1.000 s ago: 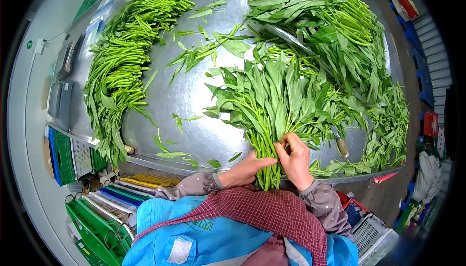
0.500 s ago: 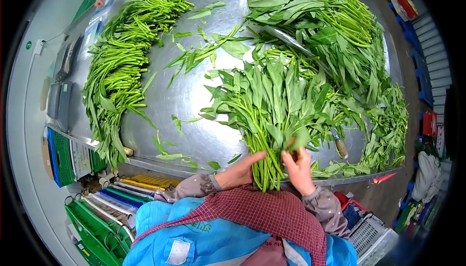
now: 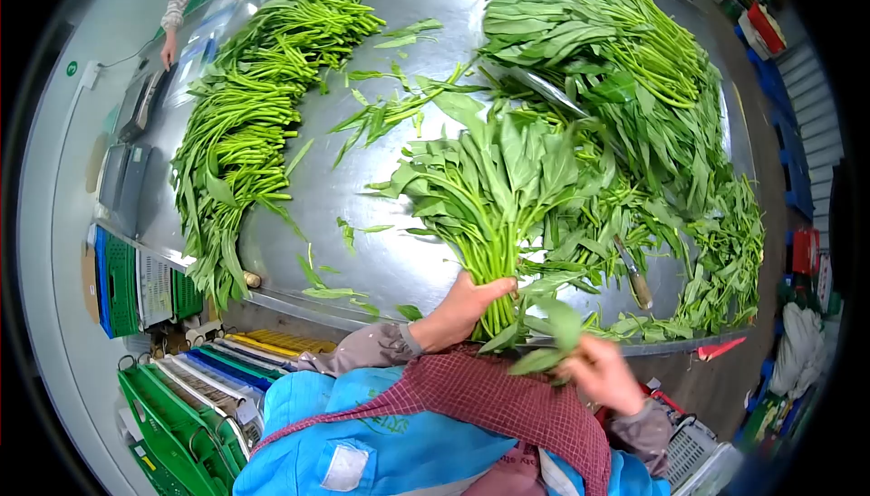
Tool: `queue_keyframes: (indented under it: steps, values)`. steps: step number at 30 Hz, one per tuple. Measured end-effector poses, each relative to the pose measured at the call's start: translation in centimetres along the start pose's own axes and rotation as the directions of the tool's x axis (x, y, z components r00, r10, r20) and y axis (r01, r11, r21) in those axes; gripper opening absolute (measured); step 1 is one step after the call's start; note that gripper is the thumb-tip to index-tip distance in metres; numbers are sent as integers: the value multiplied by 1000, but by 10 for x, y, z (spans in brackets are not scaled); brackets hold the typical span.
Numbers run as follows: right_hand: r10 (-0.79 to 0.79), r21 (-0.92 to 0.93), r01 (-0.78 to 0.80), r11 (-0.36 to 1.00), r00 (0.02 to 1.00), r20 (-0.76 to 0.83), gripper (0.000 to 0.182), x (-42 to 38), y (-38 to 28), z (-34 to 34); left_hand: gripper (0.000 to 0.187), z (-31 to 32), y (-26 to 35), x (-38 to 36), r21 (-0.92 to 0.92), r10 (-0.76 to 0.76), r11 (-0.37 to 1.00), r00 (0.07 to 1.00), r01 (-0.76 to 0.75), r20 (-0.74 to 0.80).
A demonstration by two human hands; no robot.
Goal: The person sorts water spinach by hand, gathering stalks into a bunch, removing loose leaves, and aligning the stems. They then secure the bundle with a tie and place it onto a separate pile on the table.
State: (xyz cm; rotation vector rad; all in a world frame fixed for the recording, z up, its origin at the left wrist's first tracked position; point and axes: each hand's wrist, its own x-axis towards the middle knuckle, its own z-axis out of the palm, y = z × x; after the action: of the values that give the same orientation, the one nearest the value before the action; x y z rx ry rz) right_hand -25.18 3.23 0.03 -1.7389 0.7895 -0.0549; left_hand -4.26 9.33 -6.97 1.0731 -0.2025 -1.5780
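Note:
A bunch of leafy greens with long stems [image 3: 494,211], resembling water spinach, stands tilted away from me over the metal table's near edge. My left hand [image 3: 464,308] is wrapped round its stems low down. Beside the stem ends, my right hand [image 3: 603,371] pinches a few loose leaves [image 3: 555,333], somewhat blurred by motion. Right of the bunch, a knife [image 3: 634,279] with a wooden handle lies among loose leaves and stems [image 3: 725,260].
A long row of bundled greens [image 3: 245,125] lies along the table's [image 3: 353,197] left side. At the back right is a large heap of greens [image 3: 616,34]. Green crates [image 3: 172,414] stand below at left. Another person's hand [image 3: 169,48] is at the far left.
My right hand has pulled away from the bunch, down and to the right, with leaves in its fingers. My left hand's grip now wraps the stems more fully. The view has shifted slightly.

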Motion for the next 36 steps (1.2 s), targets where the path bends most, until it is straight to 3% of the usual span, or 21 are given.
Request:
queue_keyframes:
  steps: [1, 2, 3, 4, 5, 6, 7, 8, 9, 10, 11, 12, 13, 14, 18, 25, 27, 31, 33, 35, 36]
  values:
    - [104, -36, -107, 994, 991, -83, 24, -6, 11, -14, 22, -1, 1, -2, 122, 52, 991, 999, -50, -12]
    - [56, -307, -147, 940, 956, -287, 32, -4, 33, -27, 27, 0, -1, 0, 277, 113, 955, 994, -107, -8]
    - [-55, -539, -233, 809, 884, -464, 41, 3, 48, -35, 27, 4, -2, -1, 273, 117, 956, 993, -110, -8]
    - [-72, -660, -368, 655, 839, -540, 55, 8, 37, -31, 31, 11, 0, -1, 472, 217, 860, 976, -195, 8]
    - [-49, -444, -179, 878, 889, -455, 65, 14, 38, -28, 36, 16, -1, -2, 645, 307, 719, 951, -258, 39]
    - [129, -26, -152, 988, 908, -399, 73, 27, 17, -11, 47, 19, -7, -5, 664, 299, 701, 953, -260, 58]
    - [78, -33, -95, 995, 935, -345, 76, 37, 21, 9, 54, 14, -18, -2, 667, 236, 701, 965, -253, 118]
    - [187, 220, -125, 968, 939, -289, 71, 49, 9, 29, 56, 16, -21, -6, 579, 253, 761, 956, -291, 149]
    - [-27, 73, 62, 995, 910, -413, 56, 58, 27, 45, 58, 16, -21, -9, 485, 275, 811, 944, -328, 180]
    - [104, 210, -11, 978, 893, -438, 46, 64, 77, 59, 57, 7, -10, -9, 413, 30, 903, 977, -117, 210]
    - [237, 346, -80, 935, 865, -441, 37, 64, 116, 68, 50, -11, -16, -4, 233, -95, 972, 969, 40, 228]
    - [405, 711, -94, 697, 870, -282, 35, 65, 84, 60, 46, -24, -19, -3, 71, -182, 983, 963, 171, 201]
    - [488, 940, -107, 325, 870, -70, 34, 68, 52, 51, 42, -32, -20, -3, -96, -272, 951, 944, 293, 186]
    - [425, 943, -158, 293, 905, 20, 37, 67, 57, 51, 42, -34, -20, -5, -93, -283, 948, 940, 304, 189]
    - [357, 976, -164, 143, 928, 103, 48, 69, 70, 60, 37, -34, -19, 0, -156, -343, 916, 922, 371, 178]
    - [427, 940, -191, 282, 903, 55, 56, 69, 62, 67, 43, -19, -15, 10, -36, -497, 856, 840, 516, 218]
    - [443, 923, -199, 328, 896, 35, 60, 68, 60, 65, 50, -14, -18, 14, 191, -366, 927, 893, 324, 261]
    - [383, 908, -189, 373, 923, 35, 62, 64, 66, 65, 54, -6, -17, 7, 163, -340, 938, 900, 306, 271]
    - [475, 778, -356, 517, 876, 85, 59, 61, 75, 61, 55, -8, -13, 7, 147, -409, 912, 855, 382, 319]
    - [408, 762, -322, 561, 909, 84, 52, 56, 55, 55, 55, -10, -15, 6, 130, -470, 880, 803, 456, 365]
    - [369, 660, -289, 693, 929, 20, 47, 54, 54, 56, 53, -10, -20, 6, 128, -431, 902, 839, 413, 333]
